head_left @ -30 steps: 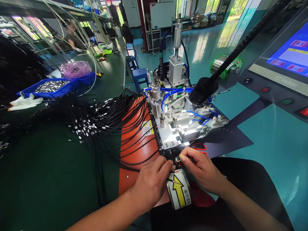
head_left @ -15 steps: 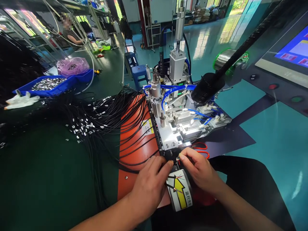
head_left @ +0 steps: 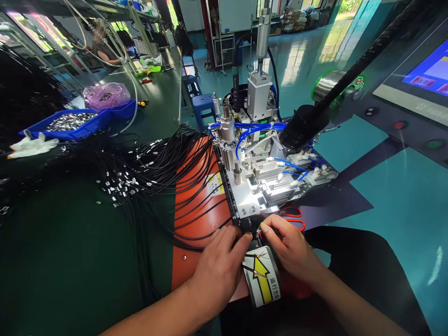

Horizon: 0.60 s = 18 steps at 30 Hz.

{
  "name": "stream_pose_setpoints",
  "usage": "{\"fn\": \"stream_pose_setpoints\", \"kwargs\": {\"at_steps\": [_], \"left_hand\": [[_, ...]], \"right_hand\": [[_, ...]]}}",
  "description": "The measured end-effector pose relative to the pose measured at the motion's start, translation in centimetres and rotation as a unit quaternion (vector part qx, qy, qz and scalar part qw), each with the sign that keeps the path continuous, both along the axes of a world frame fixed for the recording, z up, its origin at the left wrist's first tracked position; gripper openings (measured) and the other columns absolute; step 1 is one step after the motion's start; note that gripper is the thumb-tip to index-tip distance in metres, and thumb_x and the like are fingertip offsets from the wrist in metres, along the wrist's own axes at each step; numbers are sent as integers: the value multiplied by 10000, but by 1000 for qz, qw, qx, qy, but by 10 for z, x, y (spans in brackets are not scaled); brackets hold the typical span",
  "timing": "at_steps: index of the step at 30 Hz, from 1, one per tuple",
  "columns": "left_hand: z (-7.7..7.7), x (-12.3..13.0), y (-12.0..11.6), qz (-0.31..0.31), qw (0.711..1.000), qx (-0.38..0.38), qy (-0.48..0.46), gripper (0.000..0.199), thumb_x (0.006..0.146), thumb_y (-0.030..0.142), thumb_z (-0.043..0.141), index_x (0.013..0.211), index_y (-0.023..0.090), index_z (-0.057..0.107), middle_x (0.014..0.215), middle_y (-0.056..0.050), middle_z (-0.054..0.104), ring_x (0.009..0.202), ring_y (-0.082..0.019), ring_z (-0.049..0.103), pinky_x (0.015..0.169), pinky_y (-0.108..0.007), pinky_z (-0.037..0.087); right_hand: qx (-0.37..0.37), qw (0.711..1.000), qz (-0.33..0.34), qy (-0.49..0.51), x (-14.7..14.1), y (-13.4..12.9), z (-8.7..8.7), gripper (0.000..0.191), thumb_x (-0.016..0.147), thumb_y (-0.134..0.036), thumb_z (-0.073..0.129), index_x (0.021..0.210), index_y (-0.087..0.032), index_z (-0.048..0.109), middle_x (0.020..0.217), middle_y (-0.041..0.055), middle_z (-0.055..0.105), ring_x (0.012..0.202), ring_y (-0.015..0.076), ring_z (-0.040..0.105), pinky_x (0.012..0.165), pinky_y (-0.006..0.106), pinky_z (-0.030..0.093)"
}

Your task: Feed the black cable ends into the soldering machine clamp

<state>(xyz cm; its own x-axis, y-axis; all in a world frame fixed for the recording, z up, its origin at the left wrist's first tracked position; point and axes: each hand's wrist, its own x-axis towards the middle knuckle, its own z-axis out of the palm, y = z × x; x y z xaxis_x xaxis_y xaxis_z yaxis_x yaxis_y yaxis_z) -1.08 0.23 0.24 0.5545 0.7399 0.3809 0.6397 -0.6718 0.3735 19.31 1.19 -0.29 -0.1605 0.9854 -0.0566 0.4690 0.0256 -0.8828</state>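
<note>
Near the front corner of a metal machine (head_left: pixel 247 196), my left hand (head_left: pixel 222 256) is closed on a black cable, its thumb and forefinger pinched at the cable's end. Just to the right, my right hand (head_left: pixel 289 240) pinches the thin wires (head_left: pixel 259 233) at that end; they are small and partly covered by the fingertips. Below the hands is a white plate with a yellow arrow (head_left: pixel 262 277). Several black cables (head_left: pixel 201 217) lie across the orange board (head_left: pixel 189 268) and run up to the machine's edge. Red-handled scissors (head_left: pixel 297 213) lie behind my right hand.
Connector-ended cables (head_left: pixel 122 186) cover the green table (head_left: pixel 70 247) at left. Behind them are a blue tray (head_left: pixel 75 134) of metal parts and white gloves (head_left: pixel 33 144). A black hose (head_left: pixel 304 126) hangs over the machine. A person (head_left: pixel 101 46) sits at the far left.
The whole view has shifted very slightly. Both hands keep their places at the cable end.
</note>
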Motion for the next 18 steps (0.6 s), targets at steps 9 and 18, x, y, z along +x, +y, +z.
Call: {"fn": "stream_pose_setpoints", "kwargs": {"at_steps": [9,18], "left_hand": [[4,2,2,-3,1000,10,8,315,894,27,459,1166,126,582,952,-105,578,836,-235,548,711,-387,533],[0,1,1,1,999,20,30,311,899,37,475,1177,116,592,932,-110,572,820,-235,533,698,-379,519]], "right_hand": [[-8,1000,-5,0,-1,1,-1,279,1014,-325,424,777,-215,523,737,-21,530,696,159,516,660,280,408],[-18,1000,-10,-2,0,0,0,277,1008,-333,437,775,-216,531,738,-20,535,698,161,514,662,282,410]]}}
